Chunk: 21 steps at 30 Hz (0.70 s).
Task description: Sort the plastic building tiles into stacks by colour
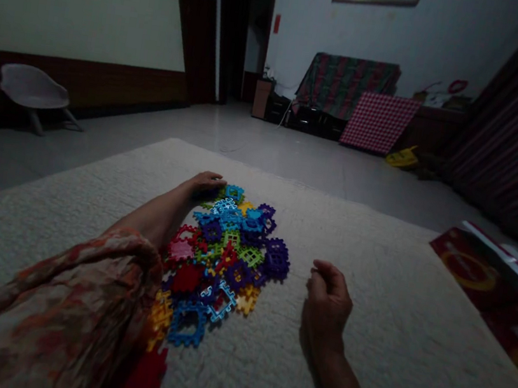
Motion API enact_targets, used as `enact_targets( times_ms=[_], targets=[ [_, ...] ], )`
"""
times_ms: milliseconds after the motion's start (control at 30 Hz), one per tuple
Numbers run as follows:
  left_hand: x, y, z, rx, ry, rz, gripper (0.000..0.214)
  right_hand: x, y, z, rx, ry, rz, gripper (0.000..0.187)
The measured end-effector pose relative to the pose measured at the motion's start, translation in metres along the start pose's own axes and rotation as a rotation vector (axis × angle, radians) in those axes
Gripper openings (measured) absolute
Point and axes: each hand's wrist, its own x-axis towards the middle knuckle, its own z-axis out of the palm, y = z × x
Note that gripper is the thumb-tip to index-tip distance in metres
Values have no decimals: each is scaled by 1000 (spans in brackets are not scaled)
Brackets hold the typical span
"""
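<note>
A heap of flat plastic interlocking tiles (227, 247) in blue, purple, red, green and yellow lies on a cream shaggy rug (394, 328). My left hand (206, 183) reaches over the far end of the heap, palm down, fingers resting on the tiles there; whether it grips one is hidden. My right hand (327, 300) rests on the rug just right of the heap, fingers curled loosely inward, with nothing visible in them. A patterned sleeve (64, 308) covers my left upper arm.
A grey tiled floor (293, 154) surrounds the rug. A small grey chair (33, 88) stands by the left wall. A covered bench (345, 90), a red checked board (379, 122) and a yellow object (403, 158) sit at the back. A red patterned mat (500, 292) lies right.
</note>
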Motion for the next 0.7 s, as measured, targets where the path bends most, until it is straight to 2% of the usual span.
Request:
enact_targets(
  times_ms=[67, 167, 300, 467, 533, 600, 700],
  targets=[
    [-12, 12, 3, -58, -75, 35, 58, 1, 1, 1, -95, 21, -56, 45],
    [-32, 31, 6, -140, -153, 99, 54, 2, 1, 4, -211, -79, -118, 55],
    [-62, 49, 16, -124, -213, 201, 53, 5, 5, 6, -279, -201, -211, 59],
    [-96, 67, 30, -125, -285, 354, 51, 7, 9, 4, -277, -181, -221, 56],
    [-100, 75, 33, -151, -305, 401, 50, 8, 11, 4, -250, -154, -211, 54],
    [-95, 82, 33, -147, -262, 406, 49, 9, 12, 4, -221, -127, -204, 52],
    [-76, 92, 35, 21, -122, 282, 50, 12, 15, 5, -193, -117, -208, 48]
  ],
)
